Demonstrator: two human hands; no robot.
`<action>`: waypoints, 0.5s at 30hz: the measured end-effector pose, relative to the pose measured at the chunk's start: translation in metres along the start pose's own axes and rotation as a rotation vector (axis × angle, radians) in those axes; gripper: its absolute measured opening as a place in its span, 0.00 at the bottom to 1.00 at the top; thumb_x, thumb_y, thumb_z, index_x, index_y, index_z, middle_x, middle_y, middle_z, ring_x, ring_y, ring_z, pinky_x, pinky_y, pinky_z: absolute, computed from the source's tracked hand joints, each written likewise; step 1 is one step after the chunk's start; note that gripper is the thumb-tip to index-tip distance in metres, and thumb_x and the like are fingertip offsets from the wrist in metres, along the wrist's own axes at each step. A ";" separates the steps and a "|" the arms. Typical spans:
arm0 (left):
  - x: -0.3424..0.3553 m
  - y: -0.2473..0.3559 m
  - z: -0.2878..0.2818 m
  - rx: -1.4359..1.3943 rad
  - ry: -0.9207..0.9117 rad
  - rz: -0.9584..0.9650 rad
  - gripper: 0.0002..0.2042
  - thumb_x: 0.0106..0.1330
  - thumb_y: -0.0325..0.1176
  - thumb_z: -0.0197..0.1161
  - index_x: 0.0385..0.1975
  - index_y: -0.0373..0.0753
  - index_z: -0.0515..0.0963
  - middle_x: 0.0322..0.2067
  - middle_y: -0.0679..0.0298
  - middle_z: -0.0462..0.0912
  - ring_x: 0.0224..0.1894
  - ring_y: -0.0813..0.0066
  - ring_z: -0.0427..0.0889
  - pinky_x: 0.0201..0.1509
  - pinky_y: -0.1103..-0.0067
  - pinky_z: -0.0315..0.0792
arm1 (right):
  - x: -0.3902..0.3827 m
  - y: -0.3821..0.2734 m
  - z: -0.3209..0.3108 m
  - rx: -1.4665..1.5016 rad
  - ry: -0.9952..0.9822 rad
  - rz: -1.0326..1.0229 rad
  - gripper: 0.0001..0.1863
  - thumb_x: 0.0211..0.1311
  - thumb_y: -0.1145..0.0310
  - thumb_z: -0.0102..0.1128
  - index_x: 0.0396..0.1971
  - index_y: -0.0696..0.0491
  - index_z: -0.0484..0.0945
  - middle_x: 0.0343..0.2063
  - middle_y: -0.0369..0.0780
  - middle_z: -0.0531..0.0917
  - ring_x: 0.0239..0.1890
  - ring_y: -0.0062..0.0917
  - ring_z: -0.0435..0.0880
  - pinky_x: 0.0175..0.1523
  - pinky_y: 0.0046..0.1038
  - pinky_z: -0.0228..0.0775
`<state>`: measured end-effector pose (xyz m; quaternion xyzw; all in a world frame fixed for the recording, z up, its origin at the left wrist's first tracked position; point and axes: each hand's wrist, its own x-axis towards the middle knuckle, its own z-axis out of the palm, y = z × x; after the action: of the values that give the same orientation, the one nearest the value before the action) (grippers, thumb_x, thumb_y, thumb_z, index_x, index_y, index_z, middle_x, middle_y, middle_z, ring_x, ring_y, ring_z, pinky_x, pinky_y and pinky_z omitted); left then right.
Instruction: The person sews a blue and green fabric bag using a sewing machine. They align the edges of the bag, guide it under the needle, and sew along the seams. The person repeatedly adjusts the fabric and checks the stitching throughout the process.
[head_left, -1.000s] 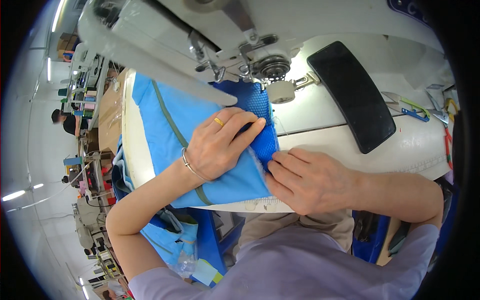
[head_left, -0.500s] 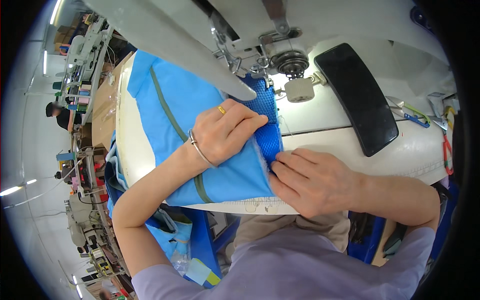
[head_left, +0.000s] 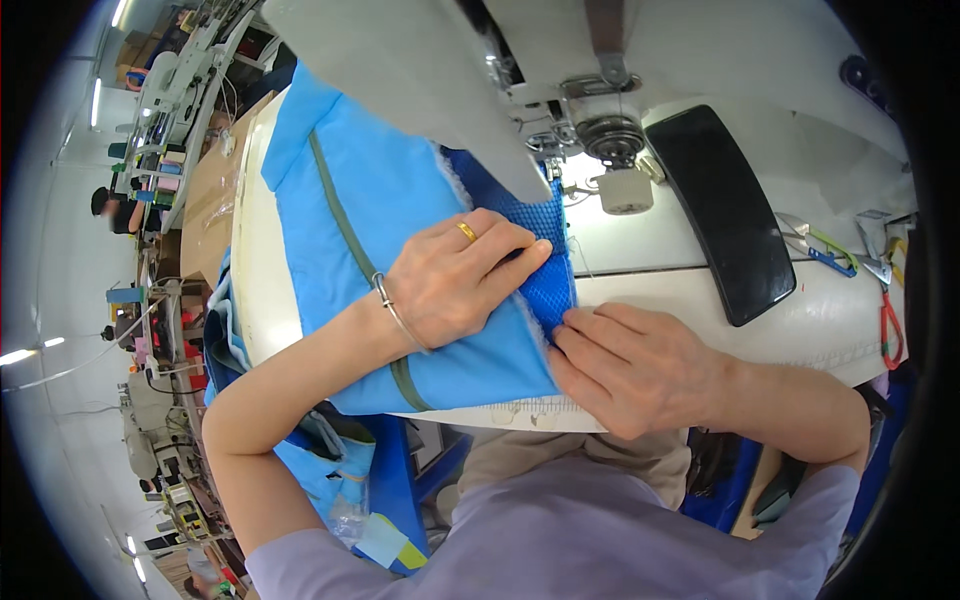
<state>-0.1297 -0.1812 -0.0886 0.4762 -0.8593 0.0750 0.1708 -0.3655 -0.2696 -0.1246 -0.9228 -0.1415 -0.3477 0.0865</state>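
A light blue fabric panel (head_left: 385, 170) with a dark green stripe lies on the sewing machine table. Along its right side runs a strip of darker blue mesh fabric (head_left: 548, 300), which passes up to the needle area of the sewing machine (head_left: 400, 70). My left hand (head_left: 455, 280), wearing a ring and a bangle, is closed with curled fingers on the mesh strip and panel edge, just below the machine head. Lower down, my right hand (head_left: 635, 370) pinches the mesh strip's near end at the panel's right corner. Its fingertips partly hide the cloth there.
A black phone (head_left: 720, 215) lies right of the needle area. Beyond it are scissors with red handles (head_left: 888, 325) and small snips (head_left: 825, 250). More blue fabric (head_left: 325, 470) hangs below the table's left side. Other machines and a person (head_left: 122, 208) stand far left.
The view has shifted slightly. More mesh shows between the machine arm and the panel's frayed edge. Both hands keep their hold on the cloth, in nearly the same places.
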 end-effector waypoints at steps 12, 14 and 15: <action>0.002 -0.012 0.009 0.056 0.044 0.006 0.21 0.49 0.24 0.66 0.47 0.35 0.85 0.41 0.61 0.86 0.36 0.63 0.85 0.34 0.73 0.81 | 0.001 -0.002 -0.003 -0.021 -0.102 0.126 0.17 0.50 0.71 0.64 0.40 0.64 0.84 0.42 0.48 0.85 0.50 0.38 0.85 0.52 0.33 0.79; 0.006 -0.021 0.015 0.062 0.067 0.019 0.21 0.50 0.24 0.66 0.47 0.38 0.85 0.41 0.61 0.86 0.37 0.63 0.85 0.35 0.72 0.81 | 0.001 -0.001 -0.001 -0.022 -0.101 0.168 0.17 0.50 0.72 0.65 0.40 0.64 0.84 0.43 0.49 0.85 0.50 0.38 0.85 0.53 0.34 0.79; 0.008 -0.025 0.018 0.067 0.078 0.027 0.20 0.50 0.24 0.66 0.47 0.39 0.85 0.41 0.62 0.86 0.38 0.63 0.85 0.36 0.72 0.81 | 0.002 0.000 0.001 -0.024 -0.098 0.188 0.17 0.50 0.73 0.66 0.40 0.64 0.83 0.44 0.49 0.85 0.50 0.38 0.85 0.54 0.35 0.79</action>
<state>-0.1163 -0.2060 -0.1032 0.4668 -0.8554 0.1243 0.1871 -0.3633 -0.2693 -0.1239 -0.9489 -0.0540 -0.2942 0.1007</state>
